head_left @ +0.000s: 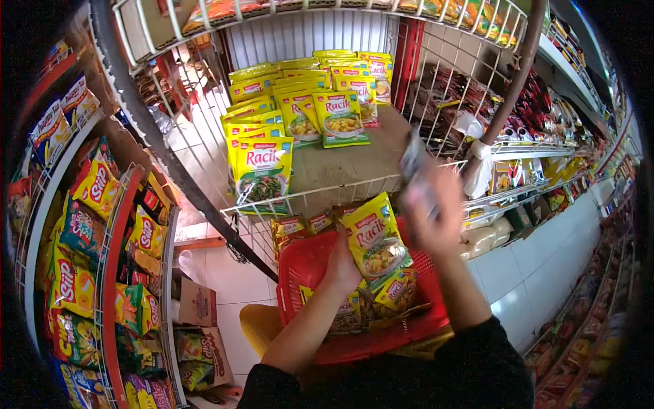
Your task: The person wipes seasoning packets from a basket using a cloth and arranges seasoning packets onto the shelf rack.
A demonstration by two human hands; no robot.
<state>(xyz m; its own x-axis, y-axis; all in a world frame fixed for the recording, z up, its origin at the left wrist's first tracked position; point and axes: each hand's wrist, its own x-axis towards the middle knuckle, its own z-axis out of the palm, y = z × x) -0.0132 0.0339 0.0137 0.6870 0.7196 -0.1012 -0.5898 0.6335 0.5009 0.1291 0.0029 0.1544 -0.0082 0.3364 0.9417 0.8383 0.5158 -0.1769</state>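
Observation:
My left hand (343,267) grips a yellow-and-green Racik seasoning packet (373,238), held upright with its printed front toward me. Raised to the right of it, my right hand (439,208) is blurred by motion, its fingers around a dark grey object (411,160) whose kind I cannot make out. Beneath both hands a red plastic basket (294,273) rests at my lap, with more Racik packets (398,290) inside. In front, rows of similar packets (262,163) stand on a cardboard-lined wire shelf (354,162).
Snack bags (71,283) fill a rack at the left. Dark packets (456,95) lie on shelving at the right, beyond a metal post (507,102). An upper wire shelf (313,8) overhangs the Racik rows. Cardboard boxes (197,303) stand on the tiled floor at lower left.

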